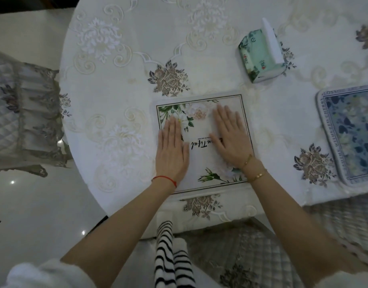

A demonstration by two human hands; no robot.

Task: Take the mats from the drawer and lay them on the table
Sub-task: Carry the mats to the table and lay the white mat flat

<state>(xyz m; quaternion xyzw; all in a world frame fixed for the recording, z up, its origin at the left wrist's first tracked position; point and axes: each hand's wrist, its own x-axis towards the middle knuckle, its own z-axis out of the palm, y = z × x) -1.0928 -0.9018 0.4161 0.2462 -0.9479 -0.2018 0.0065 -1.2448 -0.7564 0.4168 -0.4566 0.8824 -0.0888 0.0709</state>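
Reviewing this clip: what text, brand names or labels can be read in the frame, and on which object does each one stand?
White floral mat under both hands: script reading "...tiful", upside down to the camera, its start covered by the right hand; small print line beside it is too small to read.
Blue floral mat: border lettering "THE WITHERED CHERRY" and "LOSSO..."; the rest is cut off.
Tissue pack: red logos, too blurred to read.

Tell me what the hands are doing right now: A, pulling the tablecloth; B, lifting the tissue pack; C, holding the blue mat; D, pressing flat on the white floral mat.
D: the left hand and right hand both lie palm down, fingers spread, on the white floral mat, while the tissue pack and blue mat sit untouched on the table.
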